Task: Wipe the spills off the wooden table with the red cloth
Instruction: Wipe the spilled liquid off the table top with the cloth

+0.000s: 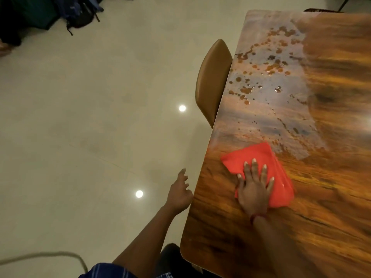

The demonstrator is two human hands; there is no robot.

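Observation:
A folded red cloth (245,157) lies flat on the glossy wooden table (331,197), near its left edge. My right hand (254,189) presses down on the cloth's near half with fingers spread. Brown spills (267,67) in drops and splashes cover the table beyond the cloth, trailing down to its far edge. My left hand (179,190) hangs over the floor just left of the table edge, fingers loosely apart and holding nothing.
A brown chair back (212,81) is pushed against the table's left edge beside the spills. Pale tiled floor (90,117) fills the left side. Dark bags (80,13) lie at the top left. A grey cord (50,254) curves along the bottom left.

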